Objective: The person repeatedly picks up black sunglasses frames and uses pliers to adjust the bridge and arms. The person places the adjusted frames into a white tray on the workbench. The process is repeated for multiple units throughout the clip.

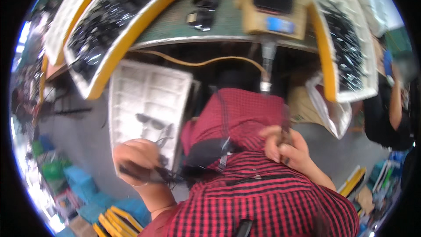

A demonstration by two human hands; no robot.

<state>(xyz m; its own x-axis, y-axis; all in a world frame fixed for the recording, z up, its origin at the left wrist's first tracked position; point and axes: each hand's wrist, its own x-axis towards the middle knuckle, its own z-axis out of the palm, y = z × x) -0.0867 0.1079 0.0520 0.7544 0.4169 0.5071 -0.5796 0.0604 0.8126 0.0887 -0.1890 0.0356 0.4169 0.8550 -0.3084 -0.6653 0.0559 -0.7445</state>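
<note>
My left hand [138, 158], smeared by motion, is curled round a dark frame-like piece [133, 172] beside a white tray [118, 118]; its exact kind is blurred. In that tray lies a pair of dark sunglasses [151, 122]. Over my lap, my right hand [291, 147] is closed, with thumb and fingers pinching a thin dark brown strip [285, 138]. Between my hands a black item [204, 154] rests against my checked clothing; I cannot make out its kind.
Ahead is a green-topped bench [171, 26] with sunglasses [204, 15] on it. Yellow-edged trays full of dark glasses [105, 28] flank it. A metal tool [268, 57] with a tan hose [197, 63] hangs at the bench edge. At the right is another person's arm [396, 105].
</note>
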